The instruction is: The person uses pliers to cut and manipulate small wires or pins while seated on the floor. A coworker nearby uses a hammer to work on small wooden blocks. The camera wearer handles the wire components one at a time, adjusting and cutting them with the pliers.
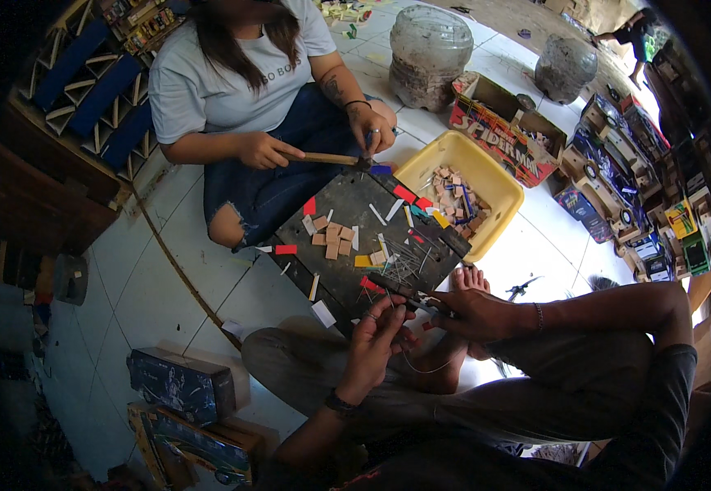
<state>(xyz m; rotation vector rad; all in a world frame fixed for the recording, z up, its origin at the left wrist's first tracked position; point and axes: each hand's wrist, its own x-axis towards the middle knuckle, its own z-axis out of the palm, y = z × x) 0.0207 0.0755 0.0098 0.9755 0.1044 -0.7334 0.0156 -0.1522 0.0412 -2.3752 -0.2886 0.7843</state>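
Observation:
My left hand (376, 348) is closed, its fingertips pinching a thin wire (435, 370) that curves down in a loop toward my foot. My right hand (482, 313) grips a dark, long-handled tool (400, 288) that looks like pliers; its working end is partly hidden near my left fingers. Just beyond both hands lies a low black work board (310, 282). On it are a pile of thin metal rods or nails (400, 263), small wooden blocks (335, 239), and red, white and yellow strips (286, 250).
Across the board sits another person (237, 98), holding a hammer (322, 157) over its far edge. A yellow tub (507, 200) of small wooden pieces stands at the right, before a printed carton (507, 139). Toy trucks (617, 164) line the right side; boxes (179, 385) sit lower left.

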